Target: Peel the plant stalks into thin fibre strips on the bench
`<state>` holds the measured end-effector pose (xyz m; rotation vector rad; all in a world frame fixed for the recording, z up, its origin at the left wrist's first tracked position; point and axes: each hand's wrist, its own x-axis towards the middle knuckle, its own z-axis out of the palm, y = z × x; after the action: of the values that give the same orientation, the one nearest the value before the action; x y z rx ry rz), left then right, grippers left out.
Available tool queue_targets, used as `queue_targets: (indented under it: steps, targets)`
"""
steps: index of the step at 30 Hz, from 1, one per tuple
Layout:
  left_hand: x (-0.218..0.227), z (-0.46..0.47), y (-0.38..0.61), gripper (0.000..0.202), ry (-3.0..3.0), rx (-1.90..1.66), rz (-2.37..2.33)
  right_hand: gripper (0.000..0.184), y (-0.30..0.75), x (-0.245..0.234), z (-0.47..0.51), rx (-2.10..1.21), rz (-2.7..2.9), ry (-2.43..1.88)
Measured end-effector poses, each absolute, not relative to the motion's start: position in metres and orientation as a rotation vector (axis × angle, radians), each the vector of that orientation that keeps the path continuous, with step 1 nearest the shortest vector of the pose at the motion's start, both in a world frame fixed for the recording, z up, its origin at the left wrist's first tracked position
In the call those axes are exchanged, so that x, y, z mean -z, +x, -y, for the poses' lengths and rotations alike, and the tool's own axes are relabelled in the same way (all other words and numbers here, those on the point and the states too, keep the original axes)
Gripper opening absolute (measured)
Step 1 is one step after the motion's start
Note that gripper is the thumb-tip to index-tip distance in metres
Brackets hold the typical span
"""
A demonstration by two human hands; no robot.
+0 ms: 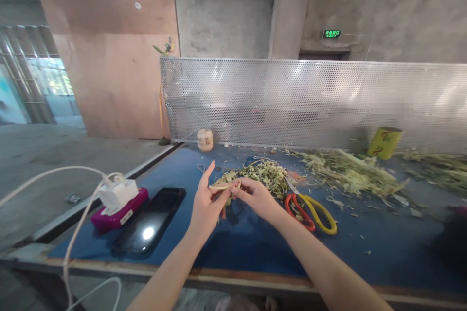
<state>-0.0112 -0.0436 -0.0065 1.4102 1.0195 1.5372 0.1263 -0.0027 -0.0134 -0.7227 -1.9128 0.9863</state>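
Observation:
Over the blue tabletop, my left hand [207,202] pinches a thin, pale plant strip [220,187] between thumb and fingers, its index finger pointing upward. The right end of that strip is pinched by the fingertips of my right hand [255,197], so the two hands almost meet. Just behind them lies a heap of short, pale-green dried plant pieces [268,175]. To the right of my right hand rest scissors [310,209] with one red and one yellow handle loop, their blades toward the heap.
A black phone [151,218] and a magenta power strip [120,211] with a white plug and cables sit at left. Long dried stalks [350,172] spread at right, near a yellow-green can [385,143]. A whitish spool-like object [205,140] stands by the perforated metal screen [262,102].

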Motion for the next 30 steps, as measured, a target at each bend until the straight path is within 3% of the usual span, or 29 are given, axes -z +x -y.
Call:
queue_targets:
  steps: [5, 14, 24, 30]
  targets:
    - [0.009, 0.047, -0.011, 0.088, 1.456, -1.571, -1.009, 0.029, 0.125, 0.011, 0.006, -1.033, 1.835, -0.722]
    - [0.004, 0.049, -0.011, 0.086, 1.392, -1.615, -0.932, 0.031, 0.125, 0.013, 0.008, -0.745, 1.859, -0.728]
    - [0.018, 0.041, -0.012, 0.101, 1.455, -1.599, -1.081, 0.032, 0.129, 0.014, 0.001, -0.918, 1.791, -0.755]
    - [0.017, 0.044, -0.011, 0.1, 1.506, -1.515, -1.159, 0.02, 0.124, 0.016, 0.004, -0.99, 1.725, -0.741]
